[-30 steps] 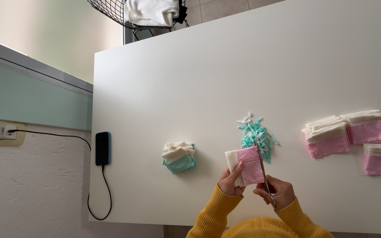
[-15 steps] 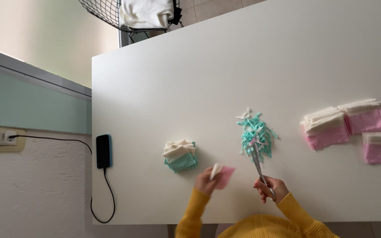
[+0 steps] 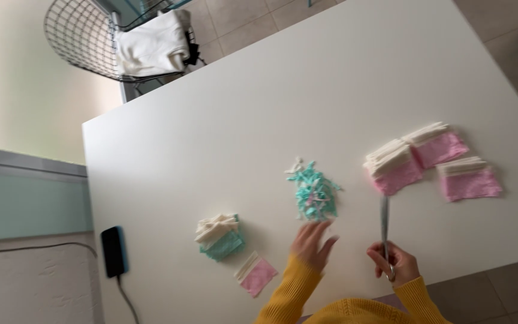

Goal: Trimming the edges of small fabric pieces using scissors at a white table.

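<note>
- Fingers of the left hand [image 3: 313, 243] are spread wide and hold nothing; they hover just above the worktop [image 3: 223, 138], blurred.
- Just beyond those fingertips lies a heap of teal and white scraps [image 3: 313, 193], near them but not touching as far as can be told.
- Fingers of the right hand [image 3: 394, 263] are curled through the handles of a pair of scissors [image 3: 385, 231]; the blades look closed and point away from the person across the worktop.
- Past the scissor tips, and close to them, lies a pink and cream fabric stack [image 3: 392, 168]; two more pink and cream stacks [image 3: 451, 162] lie beyond and to the right of it.
- To the left of the left hand, nearer the worktop's front edge, a single pink and cream piece [image 3: 255, 274] lies flat, free of both hands.
- Farther left of that hand sits a small teal and cream stack [image 3: 219, 236].
- Well off to the left, at the worktop's edge, a dark phone [image 3: 114, 259] lies with a cable running from it.
- Both forearms wear yellow knitted sleeves [image 3: 289, 294].
- At the far corner of the worktop stands a wire chair [image 3: 79, 33] with white cloth [image 3: 151, 45] on it.
</note>
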